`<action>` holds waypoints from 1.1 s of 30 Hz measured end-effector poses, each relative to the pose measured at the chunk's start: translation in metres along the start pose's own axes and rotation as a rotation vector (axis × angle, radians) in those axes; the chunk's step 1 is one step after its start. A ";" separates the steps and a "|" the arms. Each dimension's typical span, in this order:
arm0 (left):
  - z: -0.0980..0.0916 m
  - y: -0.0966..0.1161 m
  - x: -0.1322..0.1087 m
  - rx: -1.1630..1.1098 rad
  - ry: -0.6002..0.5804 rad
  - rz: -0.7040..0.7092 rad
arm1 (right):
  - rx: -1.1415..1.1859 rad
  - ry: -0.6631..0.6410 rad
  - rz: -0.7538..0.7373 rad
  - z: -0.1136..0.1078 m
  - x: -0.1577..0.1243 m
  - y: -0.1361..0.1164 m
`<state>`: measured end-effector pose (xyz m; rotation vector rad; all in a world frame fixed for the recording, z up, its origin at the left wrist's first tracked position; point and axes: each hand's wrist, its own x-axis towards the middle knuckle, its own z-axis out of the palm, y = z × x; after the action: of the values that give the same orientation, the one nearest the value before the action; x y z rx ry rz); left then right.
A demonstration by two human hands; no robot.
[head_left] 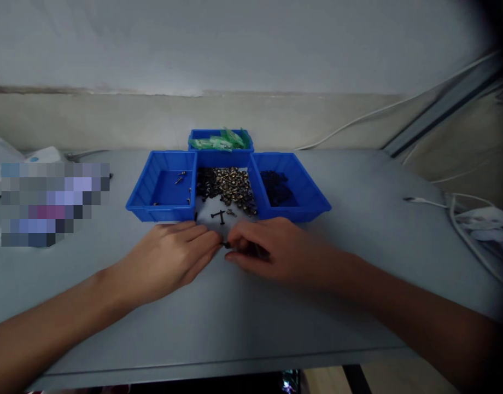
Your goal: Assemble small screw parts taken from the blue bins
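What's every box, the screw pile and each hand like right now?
Left blue plastic bin: holds a few small screws.
Right blue plastic bin: partly filled with dark pieces.
Back blue plastic bin: holds green plastic packets.
Gold-and-black metal screw pile: loose, spread out.
Left hand: fingers at a small dark piece, grip unclear.
Right hand: curled, thumb apart from forefinger.

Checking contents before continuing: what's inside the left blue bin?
The bin holds a few small screws on its floor. Its near wall hides the floor just behind it; anything there cannot be seen.
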<state>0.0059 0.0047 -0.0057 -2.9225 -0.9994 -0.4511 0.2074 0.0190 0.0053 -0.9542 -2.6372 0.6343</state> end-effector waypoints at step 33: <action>0.002 0.000 0.000 -0.010 -0.030 0.021 | -0.088 0.012 -0.056 0.000 0.001 0.001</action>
<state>0.0065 0.0052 -0.0072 -2.9544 -0.9715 -0.4140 0.2074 0.0200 0.0051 -0.9008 -2.6907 0.5020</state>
